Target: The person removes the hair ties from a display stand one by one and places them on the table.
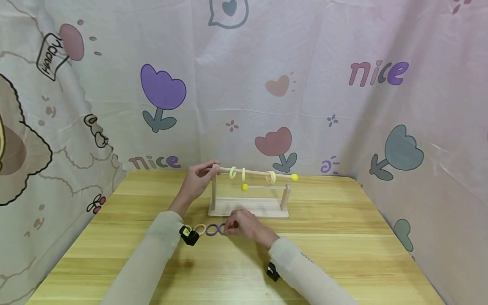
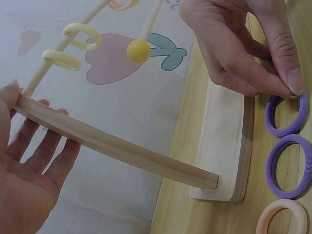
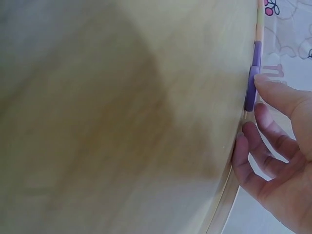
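Note:
My left hand (image 1: pixel 194 182) grips the top of the tall left post (image 2: pixel 117 144) of a wooden stand (image 1: pixel 248 207), thumb on one side and fingers on the other. A rod (image 1: pixel 255 172) runs right from that post and carries several hair ties, among them a pale yellow hair tie (image 1: pixel 243 174). At the table in front of the base, my right hand (image 1: pixel 245 223) pinches a purple hair tie (image 2: pixel 282 132) between thumb and finger. That one ends a row with a second purple hair tie (image 2: pixel 271 170) and a peach hair tie (image 2: pixel 282 202).
A shorter right post (image 1: pixel 285 197) bears a lower rod pointing left, tipped with a yellow ball (image 1: pixel 245 187). Another yellow ball (image 1: pixel 295 177) caps the upper rod. Behind the wooden table (image 1: pixel 343 254) hangs a printed cloth (image 1: pixel 320 97).

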`<state>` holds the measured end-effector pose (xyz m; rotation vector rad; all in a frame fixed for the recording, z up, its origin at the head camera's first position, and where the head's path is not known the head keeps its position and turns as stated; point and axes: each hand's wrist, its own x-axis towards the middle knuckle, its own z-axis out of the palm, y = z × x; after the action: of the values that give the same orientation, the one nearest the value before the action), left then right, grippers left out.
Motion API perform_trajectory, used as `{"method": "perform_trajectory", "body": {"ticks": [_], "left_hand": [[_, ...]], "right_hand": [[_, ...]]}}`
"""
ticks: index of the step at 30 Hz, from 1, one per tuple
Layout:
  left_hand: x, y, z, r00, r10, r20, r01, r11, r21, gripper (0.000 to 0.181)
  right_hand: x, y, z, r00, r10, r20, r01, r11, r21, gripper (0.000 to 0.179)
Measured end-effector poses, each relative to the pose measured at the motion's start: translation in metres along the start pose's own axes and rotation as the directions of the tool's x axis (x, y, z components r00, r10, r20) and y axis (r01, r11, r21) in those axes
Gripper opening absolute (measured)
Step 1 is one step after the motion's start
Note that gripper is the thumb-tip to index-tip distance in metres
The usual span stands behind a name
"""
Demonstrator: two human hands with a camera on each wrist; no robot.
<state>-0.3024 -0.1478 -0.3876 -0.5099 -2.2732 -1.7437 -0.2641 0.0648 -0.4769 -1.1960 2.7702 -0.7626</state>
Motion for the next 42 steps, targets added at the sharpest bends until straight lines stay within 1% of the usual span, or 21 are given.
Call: {"method": "perform_trajectory", "body": {"ticks": [4,8,11,13,15,18,21,23,25,27,31,35,38,40,42], "left_hand": [[0.0,0.0,0.0,1.0,-0.002,0.001,0.002,1.0,0.006,0.032],[0.0,0.0,0.0,1.0,0.004,-0.001,-0.004,1.0,0.009,0.032],[0.0,0.0,0.0,1.0,0.008,-0.002,-0.008,1.0,0.011,0.031],[0.0,0.0,0.0,1.0,0.009,-0.003,-0.009,1.0,0.012,0.031],[0.0,0.0,0.0,1.0,0.009,-0.003,-0.009,1.0,0.01,0.031],[0.0,0.0,0.0,1.0,0.008,-0.005,-0.008,1.0,0.003,0.03],[0.001,0.0,0.001,1.0,0.009,-0.009,-0.009,1.0,-0.001,0.031],[0.001,0.0,0.001,1.0,0.008,-0.01,-0.008,1.0,-0.001,0.031],[0.001,0.0,0.001,1.0,0.008,-0.007,-0.008,1.0,-0.003,0.031],[0.001,0.0,0.001,1.0,0.008,-0.003,-0.008,1.0,-0.005,0.031],[0.001,-0.001,0.0,1.0,0.006,0.0,-0.006,1.0,-0.006,0.031],[0.002,-0.002,-0.001,1.0,0.007,-0.001,-0.007,1.0,-0.008,0.031],[0.002,-0.002,0.0,1.0,0.009,0.0,-0.009,1.0,-0.007,0.032],[0.002,-0.003,0.0,1.0,0.008,0.0,-0.008,1.0,-0.007,0.032],[0.003,-0.004,0.0,1.0,0.005,-0.002,-0.005,1.0,-0.007,0.032]], "right_hand": [[0.0,0.001,0.0,1.0,-0.011,-0.005,0.011,1.0,-0.004,0.004],[-0.001,0.001,0.001,1.0,0.0,-0.008,0.0,1.0,-0.001,0.004],[-0.001,0.001,0.0,1.0,0.006,-0.01,-0.006,1.0,0.017,0.003],[-0.001,0.001,0.0,1.0,0.0,-0.023,0.001,0.999,0.051,0.003],[-0.002,0.001,-0.003,0.999,-0.009,-0.047,0.014,0.996,0.091,0.004],[-0.004,0.001,-0.01,0.995,-0.001,-0.097,0.015,0.988,0.152,0.009],[-0.006,-0.001,-0.024,0.988,0.055,-0.146,-0.029,0.984,0.174,0.01],[-0.008,-0.002,-0.033,0.977,0.095,-0.191,-0.062,0.983,0.172,0.008],[-0.011,-0.002,-0.043,0.959,0.144,-0.244,-0.102,0.979,0.179,0.006],[-0.014,-0.002,-0.052,0.933,0.191,-0.306,-0.135,0.972,0.194,0.005],[-0.02,0.001,-0.069,0.87,0.265,-0.415,-0.18,0.956,0.232,0.004],[-0.026,0.004,-0.082,0.804,0.315,-0.504,-0.201,0.942,0.269,0.004],[-0.032,0.007,-0.09,0.751,0.333,-0.57,-0.203,0.938,0.28,0.006],[-0.036,0.008,-0.096,0.718,0.328,-0.614,-0.193,0.941,0.277,0.007],[-0.04,0.011,-0.1,0.677,0.321,-0.662,-0.178,0.945,0.276,0.008]]}}
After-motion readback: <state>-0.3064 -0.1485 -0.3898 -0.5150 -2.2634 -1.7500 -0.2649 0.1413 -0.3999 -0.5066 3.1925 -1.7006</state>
